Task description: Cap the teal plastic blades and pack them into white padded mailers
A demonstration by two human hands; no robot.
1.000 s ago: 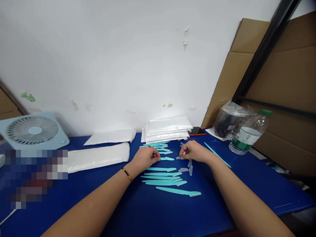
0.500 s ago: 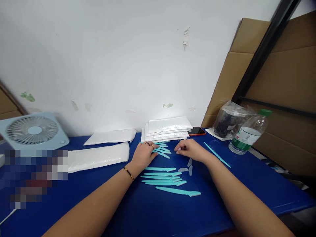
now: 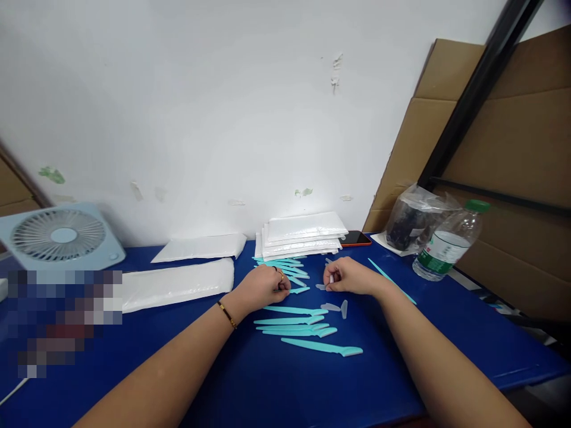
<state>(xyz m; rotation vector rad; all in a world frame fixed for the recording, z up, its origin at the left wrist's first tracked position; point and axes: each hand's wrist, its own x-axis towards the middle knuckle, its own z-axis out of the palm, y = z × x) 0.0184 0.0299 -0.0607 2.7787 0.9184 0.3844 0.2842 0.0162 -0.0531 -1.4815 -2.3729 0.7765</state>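
Observation:
My left hand is closed, thumb and fingers pinched on a teal eyebrow razor; only the razor's head end shows past the fingertips. Just beyond it, several more razors lie overlapped in a group. Nearer to me, several others are spread in a loose column. My right hand is closed, its fingertips pinching a small translucent blade cap. Beside those fingertips, another cap rests on the table. Two further caps lie below the right hand.
White padded packets are stacked against the wall, with a phone beside them. Two flat packets lie left. A fan stands far left. One razor, a bagged dark item and a water bottle are right.
My left hand has drawn back towards me from the far razors and taken one from the near column. My right hand has shifted slightly right and nearer; the cap just below it has gone from its spot.

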